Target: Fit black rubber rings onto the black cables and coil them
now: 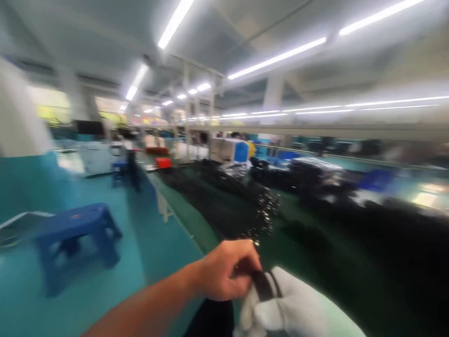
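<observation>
The picture is motion-blurred. My bare left hand (pixel 228 269) reaches in from the lower left with its fingers pinched on a black strap (pixel 264 285). My right hand (pixel 291 309), in a white glove, sits just right of it at the bottom edge and grips the same strap, which runs across the glove. Both hands hover over the near end of a long green table (pixel 191 222). Just beyond them lies a heap of black straps with small shiny metal parts (pixel 245 206).
More dark piles (pixel 315 180) run along the table to the right. A blue plastic stool (pixel 75 234) stands on the teal floor at left. Farther back are a red box (pixel 163 162), a white and blue machine (pixel 233 150) and another blue stool (pixel 119 169).
</observation>
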{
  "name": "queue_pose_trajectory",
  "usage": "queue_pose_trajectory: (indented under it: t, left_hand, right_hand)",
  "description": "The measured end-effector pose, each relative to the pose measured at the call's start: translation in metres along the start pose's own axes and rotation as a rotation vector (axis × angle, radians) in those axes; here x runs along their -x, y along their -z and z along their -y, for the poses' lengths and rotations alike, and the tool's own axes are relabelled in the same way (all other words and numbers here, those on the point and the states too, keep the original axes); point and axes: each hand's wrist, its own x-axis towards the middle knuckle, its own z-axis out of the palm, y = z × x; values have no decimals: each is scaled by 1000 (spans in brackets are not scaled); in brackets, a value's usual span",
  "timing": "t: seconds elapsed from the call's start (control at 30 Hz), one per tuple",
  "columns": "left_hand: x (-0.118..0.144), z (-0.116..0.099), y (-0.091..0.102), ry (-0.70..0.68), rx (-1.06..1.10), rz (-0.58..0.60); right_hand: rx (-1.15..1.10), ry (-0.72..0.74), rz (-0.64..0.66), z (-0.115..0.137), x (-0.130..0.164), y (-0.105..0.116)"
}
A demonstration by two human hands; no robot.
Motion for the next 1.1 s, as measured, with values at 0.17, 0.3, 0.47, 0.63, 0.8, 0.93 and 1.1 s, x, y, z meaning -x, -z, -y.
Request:
queue_pose_trajectory:
  t: [0.17,0.3,0.47,0.63,0.8,0.93,1.1]
  left_hand:
    - [-27,15,-19,-28,159,82]
    - [-40,25,-24,-32,276,64]
    - [-48,45,-34,-186,291,-49]
    - [-54,55,-42,-350,231,-168]
    - [-66,47,-30,-321,67,138]
    - [-72,47,-45,-468,-165,79]
    - [-82,57,-64,-523,-312,9]
  right_hand:
    - [-191,88,-47,14,12,4]
    - [-157,97,-166,19,13,3]
    - [-98,64,-291,21,9,9]
    - [-81,27,-369,18,9,18]
    - [-154,-96,-436,25,9,41]
    - [-452,-64,-530,26,-6,59]
    - [-857,120,-946,15,-18,59]
